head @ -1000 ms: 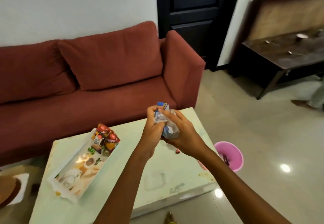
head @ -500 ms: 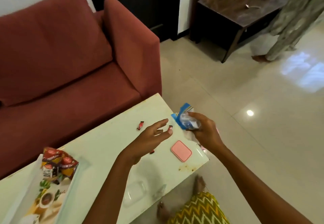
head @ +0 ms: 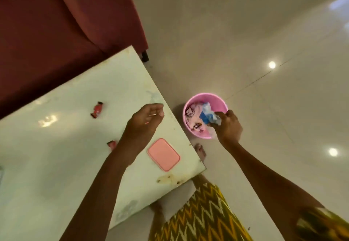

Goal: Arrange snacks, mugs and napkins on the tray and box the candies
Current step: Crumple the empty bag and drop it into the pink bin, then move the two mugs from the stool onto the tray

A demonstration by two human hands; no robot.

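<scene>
My right hand (head: 227,126) grips a crumpled blue and clear plastic wrapper (head: 209,115) inside the mouth of a pink bin (head: 188,106) on the floor beside the table. My left hand (head: 145,120) hovers over the table's right edge with fingers loosely curled and nothing in it. A red wrapped candy (head: 97,109) lies on the pale green table (head: 66,146). A second red candy (head: 111,144) shows partly behind my left forearm. A pink rectangular lid (head: 163,154) lies flat near the table's corner.
A dark red sofa (head: 56,23) stands behind the table. The bin holds other crumpled wrappers. The floor is glossy tile with light reflections. My feet and a yellow zigzag garment (head: 198,216) are below the table's corner.
My view has swung down and right. My right hand carried the wrapper from above the table edge down into the pink bin. My left hand let go of the wrapper and curled.
</scene>
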